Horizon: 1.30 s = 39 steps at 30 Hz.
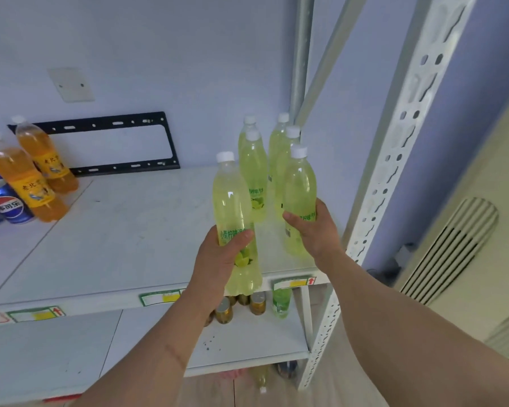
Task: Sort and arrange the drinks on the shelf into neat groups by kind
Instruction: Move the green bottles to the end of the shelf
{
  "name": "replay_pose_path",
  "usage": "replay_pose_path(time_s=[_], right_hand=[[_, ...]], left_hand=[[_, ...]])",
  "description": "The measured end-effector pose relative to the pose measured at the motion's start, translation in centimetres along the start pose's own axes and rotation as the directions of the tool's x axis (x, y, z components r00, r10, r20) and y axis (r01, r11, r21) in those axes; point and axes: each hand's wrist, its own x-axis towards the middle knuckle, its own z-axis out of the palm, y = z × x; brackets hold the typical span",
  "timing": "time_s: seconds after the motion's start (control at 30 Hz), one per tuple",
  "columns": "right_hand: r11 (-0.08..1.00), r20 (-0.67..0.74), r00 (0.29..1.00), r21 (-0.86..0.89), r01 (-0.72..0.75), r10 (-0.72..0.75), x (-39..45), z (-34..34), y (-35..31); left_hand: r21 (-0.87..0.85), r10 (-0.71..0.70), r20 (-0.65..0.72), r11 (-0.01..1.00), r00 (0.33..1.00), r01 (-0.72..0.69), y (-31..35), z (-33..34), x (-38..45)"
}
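Two hands: left hand [218, 259] grips a lime soda bottle [232, 207] over the shelf [115, 245] front edge; right hand [315, 230] wraps the front bottle [299, 183] of the lime group [272, 160]
Step advice: set it upright beside that group, label forward, rows tight
Pose: both forearms reach forward, thumbs facing inward
Elsewhere: orange bottles [33, 174], cola cans [5, 204] far left
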Motion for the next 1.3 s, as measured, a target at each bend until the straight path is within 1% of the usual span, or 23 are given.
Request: replay_pose_path(time_s=[0.17, 0.3, 0.4, 0.5, 0.57, 0.6, 0.63, 0.7, 0.73, 0.8, 0.87, 0.97, 1.1, 1.2, 1.27, 1.3], right_hand=[[0.999, 0.051, 0.998, 0.037, 0.029, -0.030, 1.4, 0.8, 0.8], [1.000, 0.046, 0.999, 0.021, 0.011, -0.012, 2.0, 0.8, 1.3], [0.998, 0.051, 0.999, -0.067, -0.005, 0.008, 1.6, -0.1, 1.2], [0.971, 0.063, 0.996, -0.235, -0.041, 0.057, 0.5, -0.7, 1.6], [0.896, 0.037, 0.990, -0.431, -0.109, 0.138, -0.4, -1.0, 2.1], [0.839, 0.023, 0.985, -0.529, -0.132, 0.169, -0.9, -1.1, 2.3], [0.770, 0.022, 0.984, -0.626, -0.123, 0.175, -1.5, -1.1, 2.4], [0.608, 0.059, 0.987, -0.793, -0.046, 0.152, -2.7, -1.2, 2.3], [0.533, 0.085, 0.989, -0.846, 0.006, 0.124, -3.2, -1.1, 2.3], [0.404, 0.155, 0.985, -0.908, 0.113, 0.072, -3.9, -1.1, 2.3], [0.302, 0.215, 0.976, -0.934, 0.193, 0.040, -4.3, -1.1, 2.4], [0.240, 0.266, 0.964, -0.936, 0.259, -0.002, -4.4, -1.1, 2.2], [0.227, 0.294, 0.956, -0.929, 0.292, -0.026, -4.4, -0.7, 2.0], [0.214, 0.303, 0.952, -0.928, 0.305, -0.044, -5.0, -0.3, 1.9], [0.198, 0.322, 0.945, -0.924, 0.326, -0.053, -5.4, 0.0, 1.6], [0.186, 0.340, 0.938, -0.919, 0.347, -0.068, -5.7, 0.3, 1.3]], left_hand=[[0.055, 0.025, -0.037, 0.998, 0.999, -0.023, -0.6, 0.6, 1.4], [0.089, 0.032, -0.027, 0.996, 0.999, -0.029, -0.7, 0.7, 2.3], [0.155, 0.051, -0.019, 0.987, 0.999, -0.047, -0.5, 0.7, 3.0], [0.190, 0.053, -0.005, 0.981, 0.999, -0.051, -0.4, 0.8, 4.2], [0.233, 0.048, 0.017, 0.971, 0.999, -0.050, -0.5, 1.0, 5.1], [0.263, 0.043, 0.033, 0.963, 0.999, -0.050, -0.6, 1.1, 5.5], [0.293, 0.040, 0.045, 0.955, 0.998, -0.051, -0.7, 1.3, 5.9], [0.332, 0.042, 0.067, 0.941, 0.997, -0.062, -0.9, 1.7, 6.4], [0.351, 0.046, 0.076, 0.934, 0.996, -0.070, -1.0, 1.9, 6.6], [0.387, 0.059, 0.094, 0.918, 0.994, -0.091, -1.3, 2.2, 6.9], [0.391, 0.069, 0.102, 0.915, 0.992, -0.104, -1.5, 2.4, 7.4], [0.404, 0.073, 0.102, 0.908, 0.992, -0.109, -1.5, 2.6, 8.2], [0.404, 0.077, 0.093, 0.908, 0.993, -0.108, -1.8, 2.8, 8.5], [0.445, 0.064, 0.086, 0.890, 0.994, -0.096, -1.8, 2.6, 8.2], [0.550, 0.047, 0.065, 0.832, 0.997, -0.075, -1.6, 1.9, 7.4], [0.630, 0.055, 0.055, 0.773, 0.997, -0.077, -1.6, 1.3, 6.8]])
